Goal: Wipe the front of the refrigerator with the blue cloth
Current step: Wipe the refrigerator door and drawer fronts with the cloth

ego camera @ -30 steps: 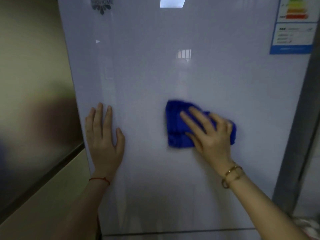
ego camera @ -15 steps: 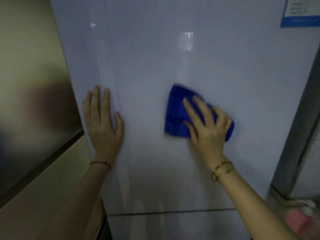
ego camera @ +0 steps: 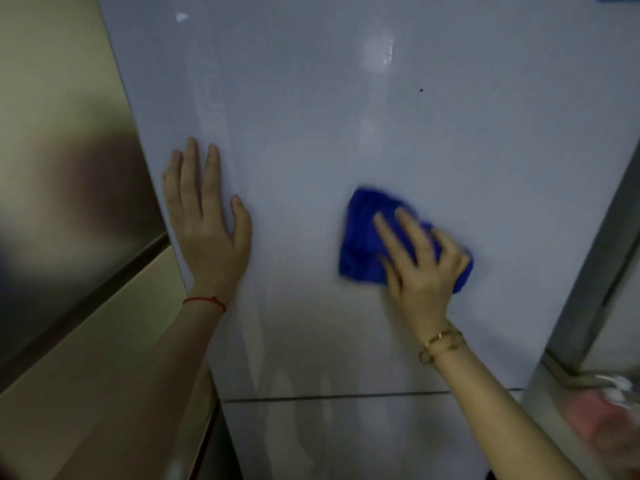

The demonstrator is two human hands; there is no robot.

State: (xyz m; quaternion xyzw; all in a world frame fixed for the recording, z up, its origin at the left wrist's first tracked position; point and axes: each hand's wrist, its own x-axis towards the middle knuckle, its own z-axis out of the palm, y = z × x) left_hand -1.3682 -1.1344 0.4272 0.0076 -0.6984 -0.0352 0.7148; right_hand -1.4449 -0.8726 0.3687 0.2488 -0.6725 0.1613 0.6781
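Note:
The refrigerator front (ego camera: 346, 109) is a glossy pale door that fills most of the view. A folded blue cloth (ego camera: 360, 237) lies flat against it, right of centre. My right hand (ego camera: 420, 268) presses on the cloth with spread fingers and covers its right half. My left hand (ego camera: 207, 220) rests flat on the door near its left edge, fingers pointing up, holding nothing. A red string is on the left wrist, a gold bracelet on the right.
A seam (ego camera: 346, 397) separates the upper door from a lower one. A beige wall with a dark panel (ego camera: 69, 202) stands at the left. A grey metal frame (ego camera: 602, 265) runs down the right, with something pink and blurred (ego camera: 595, 417) at its foot.
The view has tilted down, so the label at the top right has almost left the frame. My right hand has slid the cloth down the door. My left hand has stayed put.

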